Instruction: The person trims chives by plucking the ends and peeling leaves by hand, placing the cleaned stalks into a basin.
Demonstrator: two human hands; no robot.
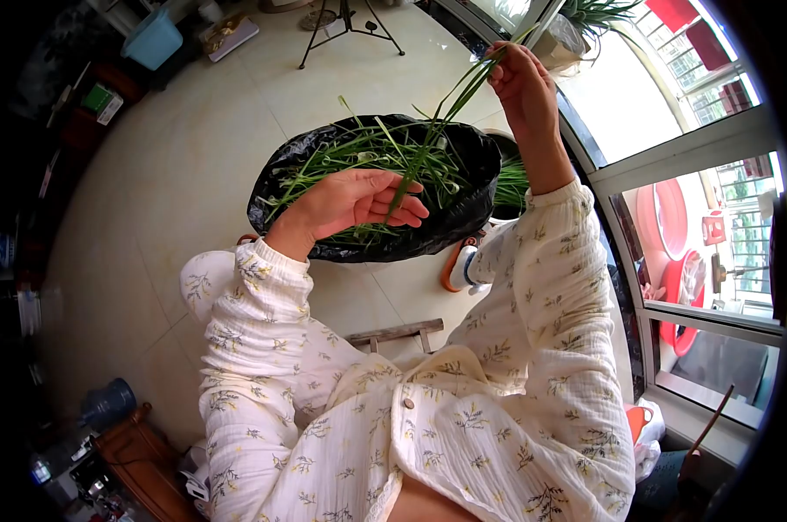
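A few long green stalks (pixel 454 109) are pinched at one end by my right hand (pixel 524 83), raised at the upper right. They slant down toward my left hand (pixel 358 202), which is palm up with its fingers spread, near the lower ends of the stalks. Whether the stalks touch its fingers is hard to tell. Under my left hand lies a black plastic bag (pixel 376 250), wide open and holding many loose green stalks and pale scraps (pixel 367 157). Behind the bag's right side, a round container holds more green stalks (pixel 511 183), partly hidden by my right sleeve.
A tripod stand (pixel 350 26) stands on the tiled floor beyond the bag. A blue bin (pixel 152 39) is at the upper left. Between my knees is a low wooden piece (pixel 395 332). Windows (pixel 680 157) line the right side, and a blue water bottle (pixel 108 403) lies lower left.
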